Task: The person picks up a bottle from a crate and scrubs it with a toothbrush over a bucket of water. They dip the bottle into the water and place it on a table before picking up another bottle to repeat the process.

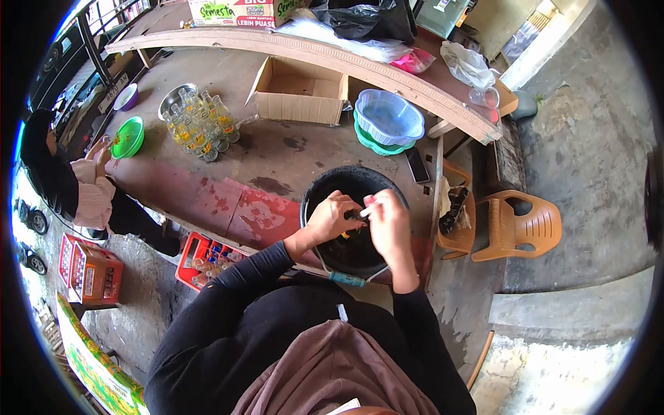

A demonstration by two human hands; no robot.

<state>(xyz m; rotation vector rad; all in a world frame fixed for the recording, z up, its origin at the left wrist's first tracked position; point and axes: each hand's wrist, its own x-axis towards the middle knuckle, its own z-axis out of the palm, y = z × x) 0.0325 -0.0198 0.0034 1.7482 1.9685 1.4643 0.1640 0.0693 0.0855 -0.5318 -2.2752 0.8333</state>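
A: Start at the far left of the black bucket (325,190). What's out there?

B: Another person (59,180) in dark clothing sits well left of the bucket, hands up by a green bowl (129,136). Low on that side stand a red and white carton (86,270) and a red crate (204,259) of small bottles, the crate just left of the bucket and below the counter's edge.

A: And on the counter (228,166) itself?

B: Up and left of the bucket is a cluster of glass bottles (200,124) with yellow contents, then an open cardboard box (299,90) straight above it.

A: The hands?

B: Both are over the bucket's mouth. The left hand (332,216) has its fingers curled shut on something small and dark; I can't tell what it is. The right hand (387,221), touching it from the right, has its fingers pinched on a small pale item (364,213), possibly a tool's tip. Bits of yellow show inside the bucket beneath them.

A: Right of the bucket?

B: A blue basket (389,116) nested in a green one sits up and right, a dark phone (417,164) lies near the rim, and two tan plastic chairs (515,225) stand further right on the concrete.
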